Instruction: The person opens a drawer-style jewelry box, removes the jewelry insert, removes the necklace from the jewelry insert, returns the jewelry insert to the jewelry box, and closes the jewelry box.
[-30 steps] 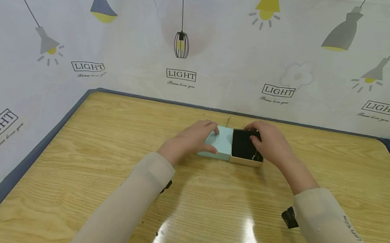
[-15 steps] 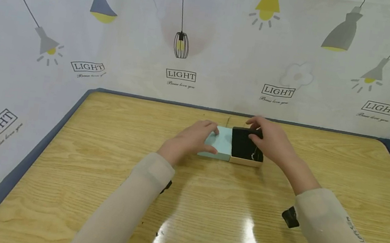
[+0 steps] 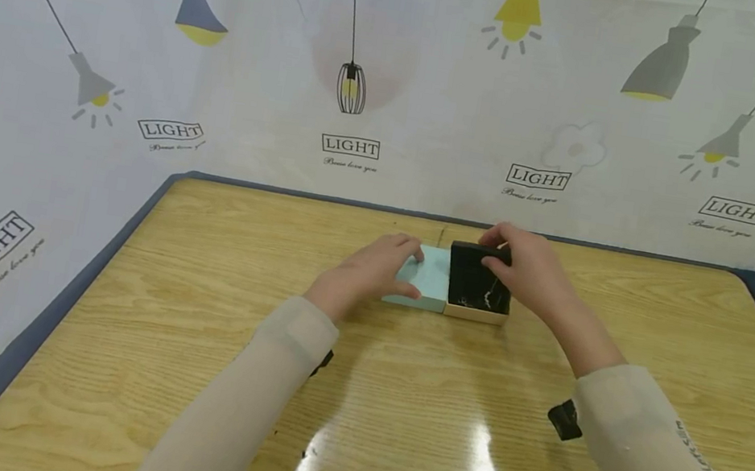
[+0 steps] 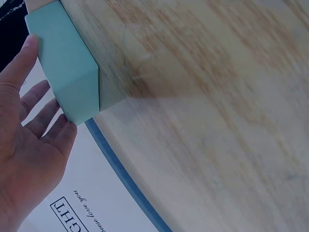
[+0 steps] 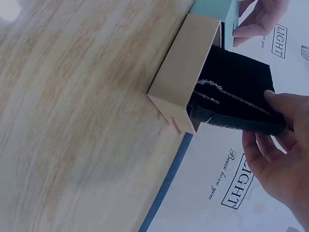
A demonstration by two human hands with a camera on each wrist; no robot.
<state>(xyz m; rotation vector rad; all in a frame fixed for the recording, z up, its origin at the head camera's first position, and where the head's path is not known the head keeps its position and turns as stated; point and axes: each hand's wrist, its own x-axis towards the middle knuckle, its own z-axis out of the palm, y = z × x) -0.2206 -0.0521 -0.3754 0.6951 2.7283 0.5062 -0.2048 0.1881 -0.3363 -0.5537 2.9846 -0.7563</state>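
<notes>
A slide-out jewellery box lies near the table's far edge, its pale teal sleeve (image 3: 431,278) on the left and its peach drawer (image 3: 475,314) pulled out to the right. My left hand (image 3: 373,267) grips the sleeve, thumb on the near side and fingers at the far side. With my right hand (image 3: 529,270) I pinch a black foam pad (image 5: 239,72) by its far edge, thumb on its top face and fingers beneath. The pad stands tilted, far edge raised out of the drawer and near edge inside it. A thin silver chain (image 5: 231,94) lies across the pad.
The wooden table (image 3: 397,401) has a dark blue edge strip (image 3: 325,197) at the back, close behind the box. Beyond it hangs a white backdrop (image 3: 449,51) printed with lamps. Black wrist-worn pieces (image 3: 565,420) show beneath the sleeves.
My right hand has risen slightly, tipping the far edge of the foam pad up out of the drawer. The chain has slid toward the near edge. My left hand has stayed put.
</notes>
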